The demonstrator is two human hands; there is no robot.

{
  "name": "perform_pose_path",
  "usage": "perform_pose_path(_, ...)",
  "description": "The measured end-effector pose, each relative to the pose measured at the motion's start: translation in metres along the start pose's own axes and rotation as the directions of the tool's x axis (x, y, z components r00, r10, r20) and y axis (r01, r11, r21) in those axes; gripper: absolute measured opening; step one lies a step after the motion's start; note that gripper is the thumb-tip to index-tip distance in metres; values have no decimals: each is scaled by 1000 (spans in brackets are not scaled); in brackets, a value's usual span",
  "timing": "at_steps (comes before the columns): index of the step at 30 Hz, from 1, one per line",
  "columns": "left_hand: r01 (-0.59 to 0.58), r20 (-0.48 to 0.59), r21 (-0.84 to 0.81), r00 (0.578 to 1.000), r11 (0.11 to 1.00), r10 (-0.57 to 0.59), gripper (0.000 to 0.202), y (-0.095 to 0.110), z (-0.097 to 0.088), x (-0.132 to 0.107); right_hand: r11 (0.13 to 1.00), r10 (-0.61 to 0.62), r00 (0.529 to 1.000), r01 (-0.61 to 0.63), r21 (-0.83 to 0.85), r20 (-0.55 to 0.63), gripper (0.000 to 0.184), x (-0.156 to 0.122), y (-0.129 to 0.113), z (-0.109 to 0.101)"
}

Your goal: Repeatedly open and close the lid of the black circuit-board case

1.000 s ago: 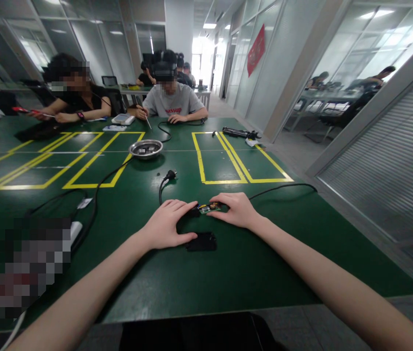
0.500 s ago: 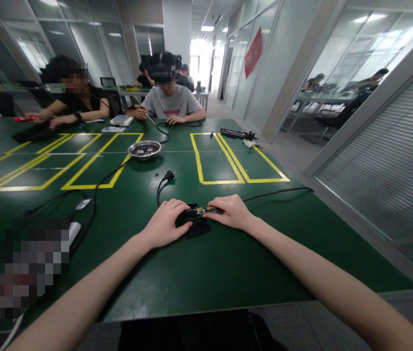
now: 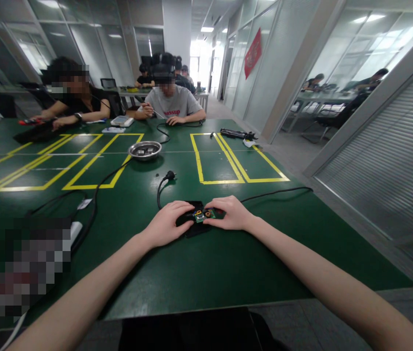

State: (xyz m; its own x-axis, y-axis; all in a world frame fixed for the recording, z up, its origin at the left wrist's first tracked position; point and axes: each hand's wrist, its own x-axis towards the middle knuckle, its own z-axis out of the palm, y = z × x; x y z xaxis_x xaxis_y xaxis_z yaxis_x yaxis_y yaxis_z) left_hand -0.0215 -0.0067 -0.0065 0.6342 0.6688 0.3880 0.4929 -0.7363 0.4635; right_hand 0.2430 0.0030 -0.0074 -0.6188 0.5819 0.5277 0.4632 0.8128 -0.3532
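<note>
Both my hands meet over a small black case (image 3: 192,229) on the green table (image 3: 206,273). My left hand (image 3: 165,224) curls over the case's left side and grips it. My right hand (image 3: 228,213) pinches a small green circuit board (image 3: 203,215) with coloured parts, held flat above the open case. A black cable runs from the case to a loose plug (image 3: 170,174), and another black cable (image 3: 279,191) leads off to the right.
A metal bowl (image 3: 145,149) with small parts stands mid-table among yellow tape lines. Cables and a white power strip (image 3: 75,229) lie at the left. A black tool (image 3: 236,133) rests far right. Two people sit working at the far side.
The black cover that lay apart near me has been brought under the board. My hands have closed in together, and the board now faces up with its parts showing.
</note>
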Motion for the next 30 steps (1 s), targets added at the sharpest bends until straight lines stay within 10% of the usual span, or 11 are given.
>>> perform_pose_path(8,72,45,-52,997,996,-69,48,3,-3,1,957,274,960,-278,88,51,33,4,-3,9)
perform_pose_path(20,82,85,-18,993,996,-80,76,3,-7,2,956,248,961,-263,130,123,26,8,-10,6)
perform_pose_path(30,123,41,4,992,992,-123,44,4,-4,6,935,279,953,-298,191,117,30,9,-14,11)
